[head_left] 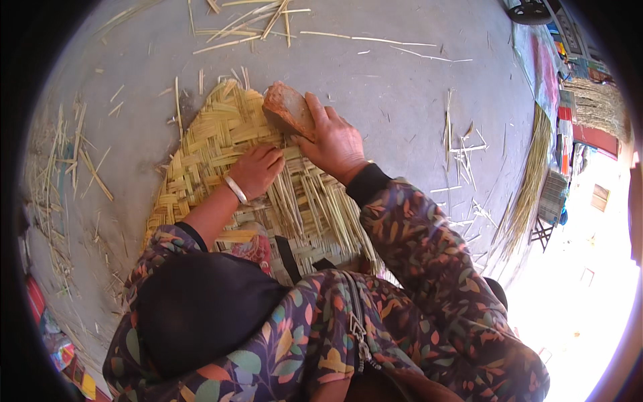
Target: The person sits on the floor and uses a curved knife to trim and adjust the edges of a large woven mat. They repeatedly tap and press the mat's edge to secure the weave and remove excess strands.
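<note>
The right hand [333, 139] partly hides the brick [288, 110]; the patterned jacket [435, 248] hides the woven mat [214, 127] at its near end; the far-right black wheel [529, 13] is cut off.

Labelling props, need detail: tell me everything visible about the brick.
The brick is a reddish block, seemingly fired clay, with a rough orange left end, a paler greyish upper face and a dark near side. Its length slants from upper left to lower right. The right hand grips its right end, thumb on the near side. It sits over the far right edge of the woven mat; whether it touches the mat or is lifted, I can't tell.
</note>
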### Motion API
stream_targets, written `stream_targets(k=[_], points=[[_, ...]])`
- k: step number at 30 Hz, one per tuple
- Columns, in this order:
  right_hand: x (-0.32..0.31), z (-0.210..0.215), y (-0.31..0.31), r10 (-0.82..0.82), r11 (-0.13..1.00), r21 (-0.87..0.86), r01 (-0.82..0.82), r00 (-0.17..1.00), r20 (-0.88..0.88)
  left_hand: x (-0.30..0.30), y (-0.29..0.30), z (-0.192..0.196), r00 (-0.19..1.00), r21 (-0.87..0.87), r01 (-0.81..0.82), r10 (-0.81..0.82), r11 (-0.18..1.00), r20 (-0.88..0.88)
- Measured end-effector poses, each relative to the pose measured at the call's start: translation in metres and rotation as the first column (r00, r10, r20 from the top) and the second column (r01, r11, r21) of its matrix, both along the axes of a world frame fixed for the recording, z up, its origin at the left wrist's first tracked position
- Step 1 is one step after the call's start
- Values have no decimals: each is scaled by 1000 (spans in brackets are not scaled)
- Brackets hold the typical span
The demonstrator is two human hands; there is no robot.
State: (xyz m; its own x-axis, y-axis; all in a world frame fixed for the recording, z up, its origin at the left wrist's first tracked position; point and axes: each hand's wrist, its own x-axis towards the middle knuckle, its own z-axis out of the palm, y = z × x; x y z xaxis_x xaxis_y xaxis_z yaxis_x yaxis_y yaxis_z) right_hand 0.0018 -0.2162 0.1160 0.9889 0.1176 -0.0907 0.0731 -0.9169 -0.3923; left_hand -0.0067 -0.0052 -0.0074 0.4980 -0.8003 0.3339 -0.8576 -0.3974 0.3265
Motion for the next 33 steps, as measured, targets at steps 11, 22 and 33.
stream_targets(k=[11, 22, 33], points=[[-50, 29, -76, 204, 978, 57, -199, 972, -118, 5, 0, 4, 999, 10, 13, -12, 1000, -31], [-46, -4, -88, 402, 909, 159, -385, 911, -95, 11, 1, 7, 997, 77, 19, -13, 997, -76], [-50, -9, -88, 354, 929, 125, -348, 934, -36, 10, 0, 4, 982, 68, 18, -5, 997, -189]])
